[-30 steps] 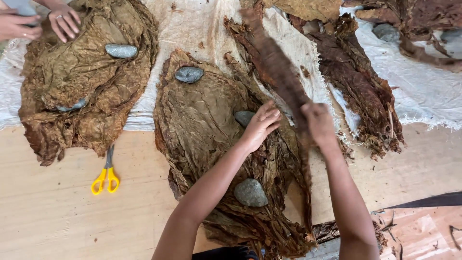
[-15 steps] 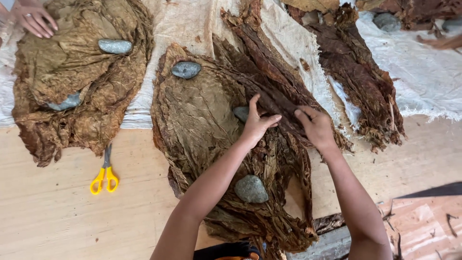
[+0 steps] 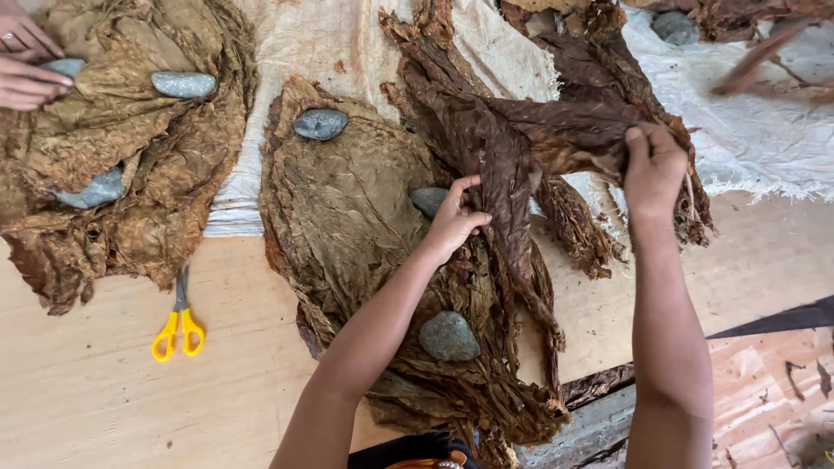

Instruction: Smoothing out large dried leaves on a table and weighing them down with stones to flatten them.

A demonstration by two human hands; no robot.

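Hands: left hand [image 3: 453, 219] and right hand [image 3: 653, 165] both grasping one dark leaf [image 3: 521, 139]
Stones on middle pile: three, at 11, 1, 6 o'clock
Scissors [image 3: 178, 320]: one pair, at 8 o'clock

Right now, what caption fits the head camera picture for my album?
Two hands, left hand and right hand, stretch a dark dried leaf above stone-weighted leaf piles.

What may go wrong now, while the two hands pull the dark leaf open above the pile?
1. The dark leaf looks dry and crumpled; stretched between the left hand and right hand, it may tear.
2. Its hanging end lies over the pile, so lifting may drag flat leaves out of place.
3. The left hand sits beside a stone and may knock it off.
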